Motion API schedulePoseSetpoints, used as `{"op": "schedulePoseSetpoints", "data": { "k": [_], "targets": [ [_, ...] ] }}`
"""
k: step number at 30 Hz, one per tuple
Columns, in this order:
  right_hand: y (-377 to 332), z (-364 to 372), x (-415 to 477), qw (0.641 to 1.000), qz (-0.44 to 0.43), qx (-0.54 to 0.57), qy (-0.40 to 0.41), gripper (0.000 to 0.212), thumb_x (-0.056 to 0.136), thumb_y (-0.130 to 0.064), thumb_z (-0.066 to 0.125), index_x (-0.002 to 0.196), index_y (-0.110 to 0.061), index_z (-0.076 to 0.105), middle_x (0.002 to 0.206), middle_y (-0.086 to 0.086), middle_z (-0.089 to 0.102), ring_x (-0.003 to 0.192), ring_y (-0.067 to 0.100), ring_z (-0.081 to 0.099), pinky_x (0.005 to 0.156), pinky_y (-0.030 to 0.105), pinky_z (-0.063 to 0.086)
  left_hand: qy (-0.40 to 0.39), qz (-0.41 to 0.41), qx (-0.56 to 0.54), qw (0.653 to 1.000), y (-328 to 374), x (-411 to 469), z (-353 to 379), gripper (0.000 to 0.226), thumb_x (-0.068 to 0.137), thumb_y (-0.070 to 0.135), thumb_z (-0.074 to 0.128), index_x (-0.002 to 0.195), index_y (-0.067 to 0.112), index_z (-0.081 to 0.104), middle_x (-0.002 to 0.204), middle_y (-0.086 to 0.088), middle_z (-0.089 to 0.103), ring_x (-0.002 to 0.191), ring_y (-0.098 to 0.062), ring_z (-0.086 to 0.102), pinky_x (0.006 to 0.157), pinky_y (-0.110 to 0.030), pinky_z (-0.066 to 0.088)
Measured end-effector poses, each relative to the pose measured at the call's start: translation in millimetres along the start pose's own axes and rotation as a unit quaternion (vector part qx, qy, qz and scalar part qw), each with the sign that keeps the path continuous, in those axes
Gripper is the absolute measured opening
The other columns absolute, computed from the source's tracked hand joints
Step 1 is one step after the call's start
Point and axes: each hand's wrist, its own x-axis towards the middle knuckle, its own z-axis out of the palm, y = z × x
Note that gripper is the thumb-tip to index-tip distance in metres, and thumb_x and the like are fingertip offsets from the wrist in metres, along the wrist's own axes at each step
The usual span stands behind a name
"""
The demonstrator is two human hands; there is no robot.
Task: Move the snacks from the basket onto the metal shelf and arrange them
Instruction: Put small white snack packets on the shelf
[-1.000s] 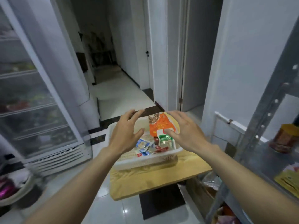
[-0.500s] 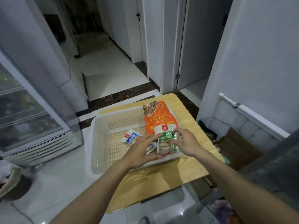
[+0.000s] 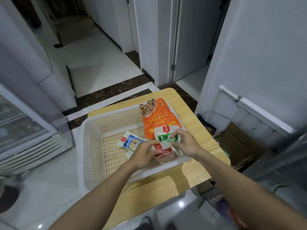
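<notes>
A white perforated basket (image 3: 93, 146) sits on a small wooden table (image 3: 196, 130). Inside it lie a big orange peanut bag (image 3: 156, 120), a blue-and-white snack packet (image 3: 128, 141), a red packet (image 3: 166, 155) and a green-and-white packet (image 3: 163, 135). My right hand (image 3: 184, 143) pinches the right end of the green packet. My left hand (image 3: 146, 155) curls over the packets near the basket's front right corner, its fingertips at the red packet; what it grips is hidden. Only a blurred grey edge of the metal shelf (image 3: 282, 163) shows at the right.
A glass-door fridge (image 3: 25, 130) stands at the left. Cardboard boxes (image 3: 240, 146) sit on the floor right of the table, under a white wall. A doorway and hallway open behind the table. The tiled floor shines below.
The view has tilted down and closer to the basket. Both hands dropped into its front right corner; the right hand has taken the green packet and the left has closed over the packets beside it.
</notes>
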Motion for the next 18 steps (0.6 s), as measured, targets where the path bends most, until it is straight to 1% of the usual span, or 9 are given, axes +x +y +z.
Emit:
{"op": "schedulePoseSetpoints", "data": {
  "k": [1, 2, 5, 8, 11, 13, 15, 16, 18],
  "targets": [
    [-1, 0, 0, 1.0, -0.016, 0.014, 0.008, 0.028, 0.087, 0.003, 0.067, 0.083, -0.023, 0.058, 0.106, 0.003, 0.062, 0.101, 0.036, 0.063, 0.085, 0.051, 0.054, 0.022, -0.005, -0.023, 0.999, 0, 2, -2, 0.022, 0.091, 0.01, 0.066, 0.109, 0.023, 0.066, 0.108, 0.01, 0.068, 0.104, -0.012, 0.064, 0.087, -0.027, 0.055],
    [-4, 0, 0, 0.999, -0.031, 0.035, 0.017, 0.028, 0.088, 0.005, 0.065, 0.084, -0.022, 0.059, 0.104, 0.001, 0.062, 0.104, 0.032, 0.062, 0.087, 0.049, 0.054, 0.049, -0.011, -0.051, 0.997, 2, 4, -4, 0.022, 0.09, 0.011, 0.067, 0.11, 0.021, 0.066, 0.11, 0.006, 0.068, 0.106, -0.015, 0.064, 0.089, -0.033, 0.056],
    [-19, -5, 0, 0.99, -0.042, 0.129, 0.031, 0.023, 0.093, 0.004, 0.06, 0.092, -0.019, 0.064, 0.116, 0.0, 0.061, 0.11, 0.024, 0.062, 0.082, 0.045, 0.059, 0.132, -0.02, -0.138, 0.981, 15, 6, -12, 0.025, 0.088, 0.011, 0.069, 0.111, 0.018, 0.063, 0.113, 0.0, 0.066, 0.107, -0.021, 0.064, 0.084, -0.038, 0.059],
    [-35, -13, -4, 0.981, -0.037, 0.186, 0.028, 0.019, 0.096, -0.002, 0.057, 0.097, -0.019, 0.067, 0.121, 0.003, 0.061, 0.105, 0.021, 0.065, 0.076, 0.04, 0.061, 0.21, -0.005, -0.182, 0.961, 33, 7, -20, 0.03, 0.087, 0.011, 0.071, 0.114, 0.018, 0.061, 0.115, 0.008, 0.062, 0.103, -0.012, 0.065, 0.075, -0.035, 0.061],
    [-48, -18, -11, 0.971, -0.02, 0.239, 0.007, 0.021, 0.097, -0.002, 0.055, 0.096, -0.015, 0.072, 0.119, 0.004, 0.063, 0.102, 0.019, 0.067, 0.078, 0.038, 0.06, 0.245, 0.023, -0.165, 0.955, 49, 5, -22, 0.031, 0.088, 0.01, 0.069, 0.117, 0.016, 0.061, 0.116, 0.016, 0.06, 0.103, 0.002, 0.061, 0.077, -0.033, 0.059],
    [-53, -21, -18, 0.962, 0.004, 0.274, -0.003, 0.023, 0.096, -0.002, 0.055, 0.095, -0.014, 0.075, 0.115, 0.004, 0.067, 0.103, 0.02, 0.067, 0.083, 0.038, 0.059, 0.255, 0.037, -0.153, 0.954, 57, 2, -21, 0.022, 0.089, 0.008, 0.068, 0.108, 0.018, 0.063, 0.115, 0.015, 0.061, 0.109, -0.002, 0.058, 0.08, -0.035, 0.059],
    [-53, -22, -24, 0.957, 0.004, 0.289, -0.006, 0.017, 0.093, -0.011, 0.062, 0.096, -0.017, 0.078, 0.113, 0.003, 0.071, 0.109, 0.024, 0.065, 0.092, 0.044, 0.055, 0.263, 0.042, -0.146, 0.953, 66, -3, -18, 0.014, 0.089, 0.008, 0.067, 0.094, 0.021, 0.063, 0.107, 0.018, 0.063, 0.109, -0.007, 0.057, 0.082, -0.04, 0.058],
    [-54, -23, -30, 0.955, 0.001, 0.297, -0.008, 0.013, 0.09, -0.016, 0.068, 0.098, -0.018, 0.077, 0.113, 0.003, 0.071, 0.108, 0.024, 0.067, 0.091, 0.045, 0.055, 0.264, 0.042, -0.142, 0.953, 69, -4, -17, 0.014, 0.089, 0.009, 0.068, 0.087, 0.021, 0.062, 0.101, 0.022, 0.064, 0.107, -0.007, 0.058, 0.083, -0.041, 0.057],
    [-54, -25, -44, 0.953, -0.002, 0.302, 0.004, 0.018, 0.082, -0.014, 0.075, 0.1, -0.016, 0.075, 0.112, 0.003, 0.069, 0.101, 0.024, 0.07, 0.083, 0.045, 0.059, 0.263, 0.042, -0.131, 0.955, 73, -7, -12, 0.012, 0.088, 0.012, 0.069, 0.082, 0.02, 0.062, 0.094, 0.02, 0.065, 0.101, -0.005, 0.059, 0.084, -0.037, 0.053]
  ]
}}
